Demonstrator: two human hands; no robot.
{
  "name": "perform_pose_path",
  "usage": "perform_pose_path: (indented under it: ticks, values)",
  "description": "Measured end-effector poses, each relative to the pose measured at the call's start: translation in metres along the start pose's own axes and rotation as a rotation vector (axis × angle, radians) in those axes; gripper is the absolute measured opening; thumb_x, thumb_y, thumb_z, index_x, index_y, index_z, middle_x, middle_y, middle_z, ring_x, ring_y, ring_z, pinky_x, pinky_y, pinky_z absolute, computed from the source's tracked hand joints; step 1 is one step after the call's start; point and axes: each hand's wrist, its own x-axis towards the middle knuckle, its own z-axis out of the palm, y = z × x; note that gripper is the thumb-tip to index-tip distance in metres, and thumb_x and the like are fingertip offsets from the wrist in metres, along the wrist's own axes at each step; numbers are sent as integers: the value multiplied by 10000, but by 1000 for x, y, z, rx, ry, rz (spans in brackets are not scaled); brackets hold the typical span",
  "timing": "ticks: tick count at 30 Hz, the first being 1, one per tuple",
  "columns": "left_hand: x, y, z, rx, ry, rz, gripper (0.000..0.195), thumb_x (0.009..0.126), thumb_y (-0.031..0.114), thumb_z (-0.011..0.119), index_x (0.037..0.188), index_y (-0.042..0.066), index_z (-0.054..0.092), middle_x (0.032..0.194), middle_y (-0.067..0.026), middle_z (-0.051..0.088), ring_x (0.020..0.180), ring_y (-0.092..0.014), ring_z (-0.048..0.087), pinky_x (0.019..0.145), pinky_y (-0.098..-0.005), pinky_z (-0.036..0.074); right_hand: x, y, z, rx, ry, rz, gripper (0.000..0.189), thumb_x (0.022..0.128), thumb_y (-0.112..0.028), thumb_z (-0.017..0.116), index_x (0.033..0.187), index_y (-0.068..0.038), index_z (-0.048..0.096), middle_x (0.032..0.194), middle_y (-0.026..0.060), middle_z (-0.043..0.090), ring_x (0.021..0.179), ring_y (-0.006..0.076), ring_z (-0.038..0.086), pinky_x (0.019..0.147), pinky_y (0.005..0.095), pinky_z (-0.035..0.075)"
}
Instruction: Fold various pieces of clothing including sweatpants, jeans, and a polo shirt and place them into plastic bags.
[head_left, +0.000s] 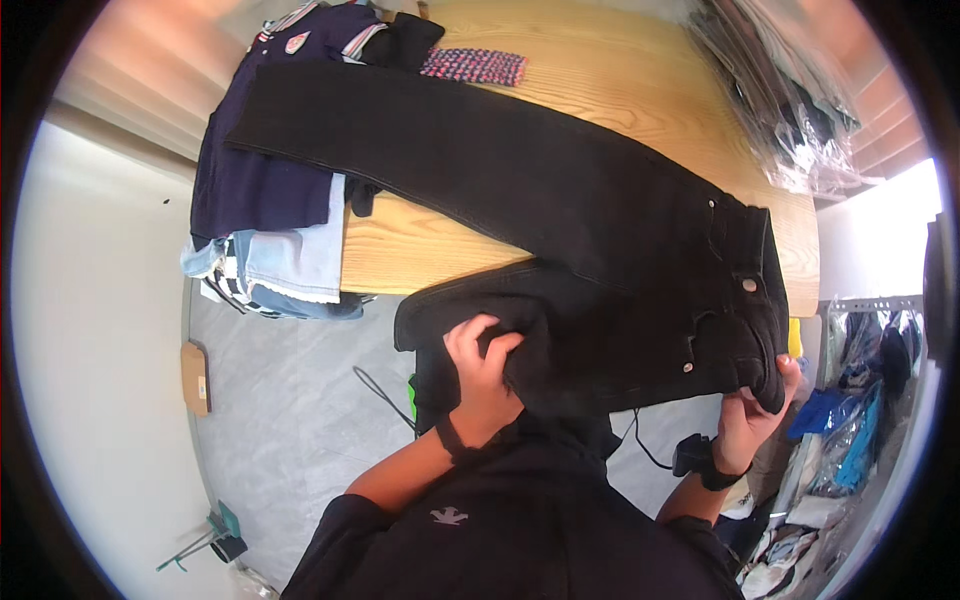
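A pair of black jeans (615, 195) lies across the wooden table (637, 112), with the waistband at the right and one leg stretched out to the far left. The nearer leg is bunched and hangs over the table's front edge. My left hand (484, 367) grips this leg with curled fingers, partly sunk in the dark fabric. At the near corner of the waistband, my right hand (757, 409) pinches the cloth between thumb and fingers. A metal button (748, 285) and small rivets show on the jeans' front.
A navy garment (262, 187) and light-blue denim (296, 259) lie at the table's left end. Bagged clothes (780, 97) are stacked at the far right. A shelf (874, 304) with bagged garments stands right. A dustpan (227, 534) and a looped cable (382, 394) are at left.
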Motion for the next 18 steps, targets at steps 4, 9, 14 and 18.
perform_pose_path:
  ticks: [4,9,14,18]
  values:
    - [10,-6,-30,-240,37,110,257,750,-14,706,995,22,635,1108,-157,661,1004,-385,626,899,-499,487,12,16,-10,-100,269,-96,453,791,80,640,1199,-62,502,1248,145,549,1138,251,598,1053,364,471]
    - [29,10,-103,-358,-187,17,239,766,-61,700,983,16,634,880,-125,691,820,-311,690,759,-373,561,23,24,-19,-373,421,-183,401,917,-168,677,1255,-47,498,1240,107,549,1160,245,595,1051,380,489]
    - [54,10,-148,-47,-673,150,365,688,-60,757,1025,58,684,858,-93,642,784,-276,665,631,-349,524,20,25,-33,-934,371,-429,779,789,-562,696,1313,-35,462,1248,124,554,1195,266,574,1063,389,458]
    - [50,-1,-146,199,-443,139,404,606,-69,738,981,78,707,897,-62,612,801,-272,639,647,-370,524,10,31,-48,-475,443,-51,837,878,-625,597,1404,10,453,1341,157,539,1282,314,525,1130,442,388]
